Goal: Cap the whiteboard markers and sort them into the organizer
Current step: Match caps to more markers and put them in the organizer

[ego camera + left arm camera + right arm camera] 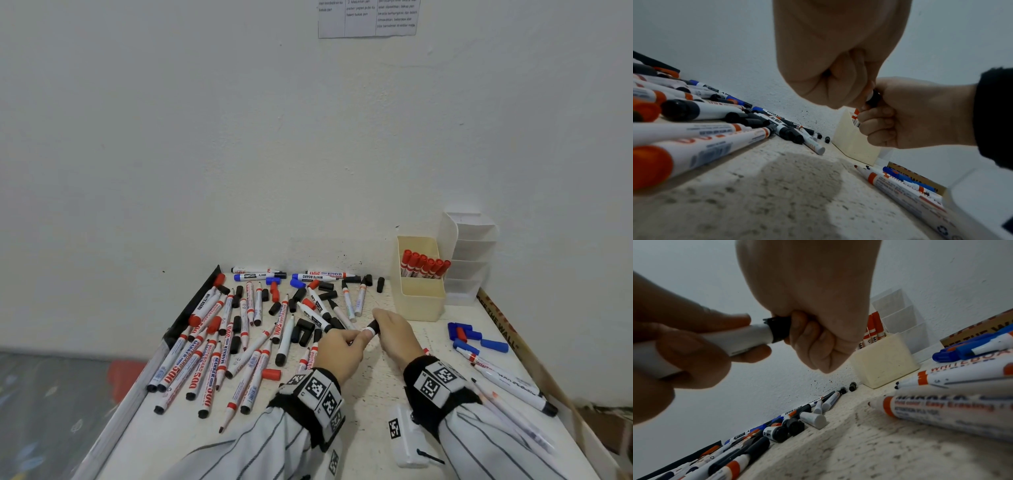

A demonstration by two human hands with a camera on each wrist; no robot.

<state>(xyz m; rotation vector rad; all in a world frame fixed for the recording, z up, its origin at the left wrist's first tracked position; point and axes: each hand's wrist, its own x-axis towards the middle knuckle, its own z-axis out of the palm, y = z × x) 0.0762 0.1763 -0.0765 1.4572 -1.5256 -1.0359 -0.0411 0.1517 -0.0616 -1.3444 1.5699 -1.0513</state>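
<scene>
White cylindrical marker (740,339) gripped in left hand (337,353), right hand (397,334) fingers clenched round black cap (780,330), speckled table (370,383).

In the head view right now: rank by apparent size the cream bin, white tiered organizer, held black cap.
1. white tiered organizer and cream bin: near alike; the organizer stands taller but sits farther back, so no firm order.
2. black cap, smallest by far, in the right hand.
</scene>
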